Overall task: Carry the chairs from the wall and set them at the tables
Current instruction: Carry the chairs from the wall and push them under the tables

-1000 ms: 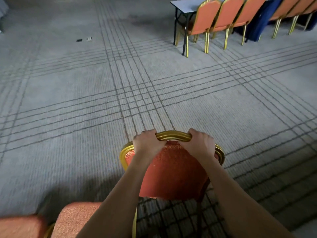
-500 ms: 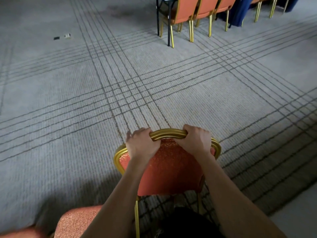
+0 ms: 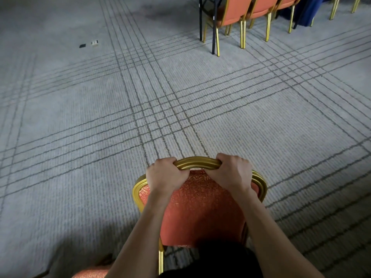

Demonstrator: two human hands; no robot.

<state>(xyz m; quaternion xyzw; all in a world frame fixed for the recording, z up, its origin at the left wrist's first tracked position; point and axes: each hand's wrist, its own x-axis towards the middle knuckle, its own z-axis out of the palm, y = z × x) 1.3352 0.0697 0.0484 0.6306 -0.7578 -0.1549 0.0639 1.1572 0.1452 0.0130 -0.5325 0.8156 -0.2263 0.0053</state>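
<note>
Both the left hand [image 3: 166,174] and right hand [image 3: 232,173] curl tightly around the chair [image 3: 200,207] top rail, likely to carry it toward the far-right table [image 3: 206,9].

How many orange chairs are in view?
5: the held chair, left hand and right hand gripping it; three table chairs top right; one seat bottom edge. Gold legs far right: more, cropped.
</note>
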